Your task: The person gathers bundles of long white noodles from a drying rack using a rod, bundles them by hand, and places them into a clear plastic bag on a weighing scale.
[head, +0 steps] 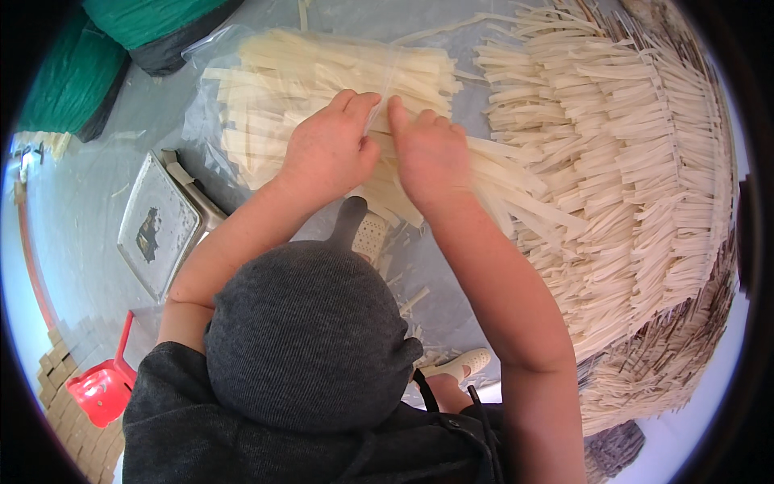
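Pale flat strips (pixel 272 133), which look like dried wide noodles, lie in a clear plastic bag (pixel 199 121) on the grey floor. My left hand (pixel 332 145) grips the bag's edge between thumb and fingers. Close beside it, my right hand (pixel 432 154) rests against the strips near the bag's mouth, one digit extended toward that edge. Loose strips (pixel 520 181) stick out from beneath the right hand and wrist, to the right and downward. The palm is hidden, so I cannot tell whether it grips them.
Layered bundles of similar strips (pixel 604 151) with thin sticks rise on the right. A scale with a worn metal platform (pixel 160 227) stands by my left forearm. Green sacks (pixel 145 24) sit at upper left, a red dustpan (pixel 103 393) lower left. A dark knit cap (pixel 308 339) fills the lower middle.
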The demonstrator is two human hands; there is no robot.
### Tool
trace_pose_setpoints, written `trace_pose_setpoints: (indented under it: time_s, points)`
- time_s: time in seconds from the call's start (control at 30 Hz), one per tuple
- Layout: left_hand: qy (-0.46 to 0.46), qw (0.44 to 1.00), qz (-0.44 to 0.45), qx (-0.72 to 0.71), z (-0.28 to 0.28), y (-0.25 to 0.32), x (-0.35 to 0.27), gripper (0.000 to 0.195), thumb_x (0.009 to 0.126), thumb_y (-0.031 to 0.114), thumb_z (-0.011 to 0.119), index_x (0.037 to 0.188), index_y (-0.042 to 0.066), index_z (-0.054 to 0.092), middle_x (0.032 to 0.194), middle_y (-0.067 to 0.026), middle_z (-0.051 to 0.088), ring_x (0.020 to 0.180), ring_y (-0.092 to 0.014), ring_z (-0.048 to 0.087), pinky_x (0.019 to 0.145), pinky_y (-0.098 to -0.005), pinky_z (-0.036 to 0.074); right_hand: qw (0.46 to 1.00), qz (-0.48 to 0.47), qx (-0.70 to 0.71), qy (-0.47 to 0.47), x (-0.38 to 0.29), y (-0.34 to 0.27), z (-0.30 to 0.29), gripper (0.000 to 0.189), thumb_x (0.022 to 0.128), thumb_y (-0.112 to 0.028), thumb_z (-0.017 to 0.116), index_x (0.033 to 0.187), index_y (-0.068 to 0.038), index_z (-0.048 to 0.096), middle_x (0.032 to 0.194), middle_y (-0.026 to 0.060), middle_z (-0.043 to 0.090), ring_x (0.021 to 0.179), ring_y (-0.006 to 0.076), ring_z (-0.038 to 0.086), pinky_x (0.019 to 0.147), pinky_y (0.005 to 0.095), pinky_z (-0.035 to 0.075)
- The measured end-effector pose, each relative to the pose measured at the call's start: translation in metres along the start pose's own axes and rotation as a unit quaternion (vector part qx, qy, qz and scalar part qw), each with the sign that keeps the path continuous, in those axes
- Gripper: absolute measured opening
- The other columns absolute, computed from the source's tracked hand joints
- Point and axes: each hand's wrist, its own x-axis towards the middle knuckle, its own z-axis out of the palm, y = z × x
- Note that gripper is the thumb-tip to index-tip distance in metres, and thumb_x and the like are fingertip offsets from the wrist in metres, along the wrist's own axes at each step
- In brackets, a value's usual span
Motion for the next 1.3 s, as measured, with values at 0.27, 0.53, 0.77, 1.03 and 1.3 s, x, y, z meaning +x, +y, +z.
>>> trace_pose_setpoints:
  time_s: [0.27, 0.53, 0.77, 1.03, 1.3]
  points:
    - [-0.065, 0.997, 0.004, 0.047, 0.024, -0.006, 0.000, 0.056, 0.080, 0.020, 0.060, 0.133, 0.009, 0.045, 0.108, -0.0119, 0.054, 0.090, -0.030, 0.061, 0.075, -0.0401, 0.052, 0.993, 0.011, 0.115, -0.020, -0.012, -0.008, 0.037, 0.056, 0.083, -0.024, 0.060, 0.135, -0.009, 0.044, 0.096, 0.0120, 0.059, 0.097, 0.0280, 0.058, 0.088, 0.0434, 0.041]
    - [-0.058, 0.996, -0.006, 0.070, 0.025, -0.014, 0.003, 0.060, 0.082, 0.020, 0.058, 0.138, 0.010, 0.040, 0.110, -0.0114, 0.051, 0.089, -0.029, 0.061, 0.075, -0.0405, 0.051, 0.832, 0.313, 0.417, 0.189, -0.097, 0.129, 0.042, 0.050, 0.092, -0.038, 0.058, 0.133, -0.010, 0.051, 0.134, 0.0126, 0.053, 0.126, 0.0233, 0.047, 0.107, 0.0424, 0.030]
    - [-0.033, 0.999, 0.006, -0.034, 0.023, -0.012, 0.005, 0.053, 0.080, 0.013, 0.057, 0.132, 0.009, 0.049, 0.098, -0.0083, 0.055, 0.077, -0.023, 0.061, 0.069, -0.0353, 0.050, 0.383, 0.487, 0.780, 0.092, -0.085, 0.069, 0.083, 0.065, 0.097, -0.048, 0.046, 0.144, -0.006, 0.034, 0.142, 0.0098, 0.043, 0.128, 0.0202, 0.042, 0.105, 0.0332, 0.034]
    - [0.014, 0.998, 0.020, -0.054, -0.005, -0.036, 0.024, 0.039, 0.082, 0.024, 0.066, 0.118, 0.007, 0.062, 0.103, -0.0097, 0.061, 0.088, -0.026, 0.062, 0.075, -0.0346, 0.050, 0.512, 0.409, 0.752, -0.073, -0.060, 0.053, 0.032, 0.071, 0.090, -0.062, 0.045, 0.148, -0.025, 0.030, 0.154, 0.0060, 0.025, 0.136, 0.0219, 0.032, 0.108, 0.0503, 0.027]
    - [0.317, 0.919, -0.208, -0.110, -0.091, -0.280, 0.062, 0.043, 0.090, 0.040, 0.059, 0.119, 0.010, 0.064, 0.124, -0.0118, 0.059, 0.112, -0.024, 0.055, 0.097, -0.0373, 0.042, 0.457, 0.493, 0.740, -0.007, -0.062, 0.064, 0.049, 0.080, 0.086, -0.069, 0.043, 0.150, -0.022, 0.027, 0.155, 0.0128, 0.021, 0.142, 0.0279, 0.021, 0.111, 0.0565, 0.012]
